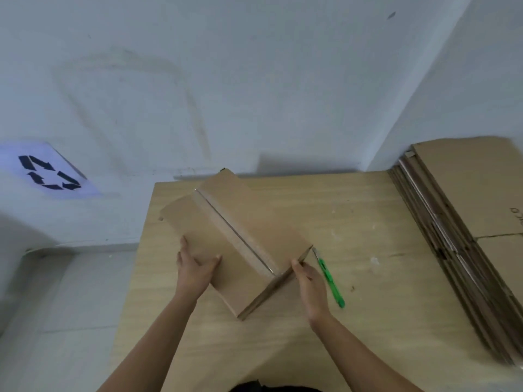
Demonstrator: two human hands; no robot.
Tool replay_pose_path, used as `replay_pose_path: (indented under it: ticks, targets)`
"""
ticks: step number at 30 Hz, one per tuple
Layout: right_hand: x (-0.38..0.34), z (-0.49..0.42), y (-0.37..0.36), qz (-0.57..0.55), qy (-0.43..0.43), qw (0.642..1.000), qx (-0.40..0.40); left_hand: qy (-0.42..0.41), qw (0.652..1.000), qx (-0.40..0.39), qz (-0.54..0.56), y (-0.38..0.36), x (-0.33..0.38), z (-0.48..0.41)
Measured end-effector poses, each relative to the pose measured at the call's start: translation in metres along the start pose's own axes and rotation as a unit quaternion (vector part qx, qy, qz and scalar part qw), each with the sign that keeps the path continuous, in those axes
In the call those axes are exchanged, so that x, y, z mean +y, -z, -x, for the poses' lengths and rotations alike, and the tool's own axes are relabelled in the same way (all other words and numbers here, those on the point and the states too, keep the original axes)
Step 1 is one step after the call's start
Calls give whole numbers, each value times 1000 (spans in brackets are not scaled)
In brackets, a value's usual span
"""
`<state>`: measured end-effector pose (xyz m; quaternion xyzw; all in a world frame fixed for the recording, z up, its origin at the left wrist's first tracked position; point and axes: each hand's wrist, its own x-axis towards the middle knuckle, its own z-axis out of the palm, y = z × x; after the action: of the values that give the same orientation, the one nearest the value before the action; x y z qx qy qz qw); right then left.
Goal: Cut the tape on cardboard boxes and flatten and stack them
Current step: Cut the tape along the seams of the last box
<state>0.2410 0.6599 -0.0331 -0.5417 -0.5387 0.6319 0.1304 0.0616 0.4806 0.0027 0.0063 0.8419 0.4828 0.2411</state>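
Note:
A brown cardboard box (249,227) stands on the wooden table (353,222), turned at an angle, with a strip of clear tape running along its top seam. My left hand (195,267) lies flat on the box's top near its left side, thumb spread. My right hand (310,287) grips the box's near right edge and end face. A green utility knife (329,280) lies on the table just right of my right hand, blade end pointing toward the box corner.
A stack of flattened cardboard boxes (464,227) lies along the table's right side. White walls meet in a corner behind the table. A sheet with a recycling symbol (49,172) is on the wall at left. Tiled floor lies left of the table.

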Motion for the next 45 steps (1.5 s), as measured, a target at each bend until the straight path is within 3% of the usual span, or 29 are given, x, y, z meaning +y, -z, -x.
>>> replay_pose_path:
  ticks: [2, 4, 7, 9, 13, 18, 24, 28, 30, 32, 35, 38, 42, 45]
  targets:
    - [0, -13, 26, 60, 51, 993, 88, 8, 1000, 16, -15, -10, 1, 3]
    - [3, -34, 54, 194, 89, 968, 133, -10, 995, 32, -98, -17, 9, 6]
    - [8, -59, 83, 396, 113, 910, 43, -134, 935, 26, -326, -25, 28, 7]
    - [5, -68, 87, 464, 119, 878, -3, -176, 897, -29, -404, -29, 37, 0]
    - [-6, -82, 81, 489, 118, 864, -24, -164, 864, -80, -469, -28, 32, -6]
    - [-28, -99, 86, 407, 68, 911, -2, -177, 855, -59, -484, -34, 27, 11]
    - [-106, -112, 69, 400, 201, 894, 32, -182, 821, -48, -539, -62, 37, 58]
    - [-149, -98, 44, 428, 256, 867, -5, -225, 861, 36, -455, -45, 46, 42]
    - [-159, -87, 27, 462, 257, 848, -39, -202, 886, 89, -408, -23, 48, 11]
    - [-162, -75, 9, 489, 259, 828, -86, -157, 912, 91, -369, -3, 44, -18]
    - [-159, -55, -18, 512, 289, 795, -150, -149, 900, 60, -405, 4, 30, -39]
    - [-150, -35, -44, 558, 316, 742, -193, -144, 895, 82, -413, -3, 17, -32]
    - [-138, -22, -73, 602, 341, 684, -233, -123, 939, 144, -289, -19, -4, -16]
    - [-133, -19, -92, 634, 370, 636, -238, -122, 949, 180, -230, -24, -12, -15]
